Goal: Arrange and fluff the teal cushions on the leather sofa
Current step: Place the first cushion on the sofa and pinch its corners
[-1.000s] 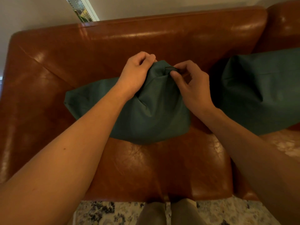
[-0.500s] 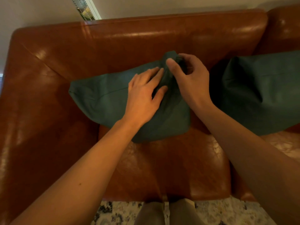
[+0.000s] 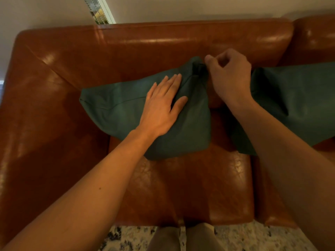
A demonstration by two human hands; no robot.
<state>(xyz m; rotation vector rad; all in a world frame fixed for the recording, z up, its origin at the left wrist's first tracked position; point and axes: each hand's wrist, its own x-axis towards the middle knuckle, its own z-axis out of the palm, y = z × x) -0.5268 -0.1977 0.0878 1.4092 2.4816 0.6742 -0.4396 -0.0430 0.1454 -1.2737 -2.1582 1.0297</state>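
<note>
left hand (image 3: pixel 161 107): flat, fingers straight, pressing the teal cushion (image 3: pixel 116 105)
right hand (image 3: pixel 229 78): pinching its bunched top corner
cushion: creased, slumped

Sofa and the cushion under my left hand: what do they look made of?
Sofa: looks like smooth tan-brown leather or faux leather, glossy, with bright highlights and fine creases on the seat. Left cushion: matte teal woven fabric, soft filling, dented under the left hand.

Plain pale wall (image 3: pixel 181 8), window blind strip (image 3: pixel 98 9), speckled rug (image 3: pixel 126 238), warm dim light
</note>
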